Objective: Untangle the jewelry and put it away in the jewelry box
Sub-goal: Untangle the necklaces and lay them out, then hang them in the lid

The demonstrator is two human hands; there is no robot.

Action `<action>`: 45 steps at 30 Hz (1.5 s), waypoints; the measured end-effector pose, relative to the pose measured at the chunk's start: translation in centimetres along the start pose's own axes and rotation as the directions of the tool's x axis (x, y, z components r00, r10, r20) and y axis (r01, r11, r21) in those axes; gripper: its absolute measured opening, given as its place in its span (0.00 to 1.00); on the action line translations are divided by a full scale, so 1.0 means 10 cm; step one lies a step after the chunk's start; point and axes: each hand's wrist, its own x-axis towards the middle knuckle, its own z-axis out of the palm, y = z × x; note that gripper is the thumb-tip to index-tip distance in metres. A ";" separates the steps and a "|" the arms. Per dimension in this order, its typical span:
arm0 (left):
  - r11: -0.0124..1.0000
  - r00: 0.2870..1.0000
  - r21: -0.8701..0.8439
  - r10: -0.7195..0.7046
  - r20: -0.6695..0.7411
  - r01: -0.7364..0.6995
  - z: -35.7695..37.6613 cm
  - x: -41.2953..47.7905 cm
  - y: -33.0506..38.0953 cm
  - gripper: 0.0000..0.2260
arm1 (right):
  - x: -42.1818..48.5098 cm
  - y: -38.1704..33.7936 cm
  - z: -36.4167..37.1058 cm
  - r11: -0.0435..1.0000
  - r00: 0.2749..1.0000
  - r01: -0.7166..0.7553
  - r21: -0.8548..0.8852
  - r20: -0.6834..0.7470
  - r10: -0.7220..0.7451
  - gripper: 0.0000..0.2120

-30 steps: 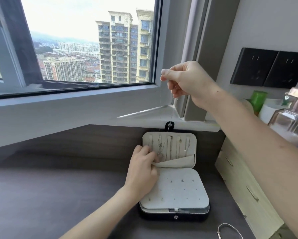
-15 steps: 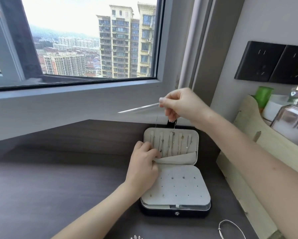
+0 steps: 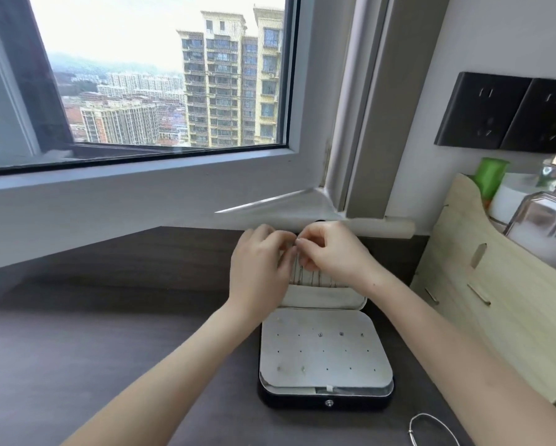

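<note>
A black jewelry box point(image 3: 326, 401) lies open on the dark desk, with a white earring panel point(image 3: 325, 349) holding a few small studs. Its raised lid point(image 3: 321, 296) carries several thin chains hanging in a row. My left hand point(image 3: 259, 268) and my right hand point(image 3: 331, 251) meet at the lid's top edge, fingertips together. They pinch the top of a thin necklace chain point(image 3: 297, 268) that hangs down the lid. The lid's top edge is hidden behind both hands.
A thin silver bangle point(image 3: 431, 429) lies on the desk point(image 3: 93, 349) at the front right. A pale wooden organiser point(image 3: 495, 284) stands at the right, holding a green bottle point(image 3: 490, 178) and a glass jar point(image 3: 547, 220). The window sill point(image 3: 141, 204) runs behind the box.
My right hand has come down from window height to the lid's top edge with the chain. My left hand has moved up from the lid's pocket to meet it.
</note>
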 end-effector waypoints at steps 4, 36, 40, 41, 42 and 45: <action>1.000 1.000 0.021 -0.004 0.009 0.004 0.06 0.03 -0.03 0.06 | -0.04 0.04 -0.01 0.996 0.999 0.020 0.081 -0.031 -0.017 0.08; 0.914 0.997 0.405 -0.060 0.047 0.036 0.18 -0.02 0.04 0.12 | -0.18 0.20 0.43 0.967 0.885 -0.234 -0.099 -0.433 0.170 0.11; 0.920 0.996 0.389 0.013 0.084 -0.045 0.16 -0.09 -0.01 0.06 | -0.24 0.12 0.41 0.989 0.885 -0.089 -0.121 -0.465 0.023 0.07; 0.923 0.997 0.381 0.028 0.076 -0.055 0.15 -0.10 -0.02 0.05 | -0.25 0.11 0.40 0.992 0.876 -0.045 -0.118 -0.482 -0.018 0.09; 0.925 0.997 0.377 0.037 0.064 -0.059 0.15 -0.11 -0.03 0.05 | -0.24 0.10 0.40 0.993 0.868 -0.015 -0.120 -0.494 -0.046 0.10; 0.927 0.997 0.372 0.030 0.075 -0.055 0.14 -0.16 -0.05 0.06 | -0.25 0.11 0.38 0.986 0.854 0.000 -0.166 -0.513 -0.086 0.12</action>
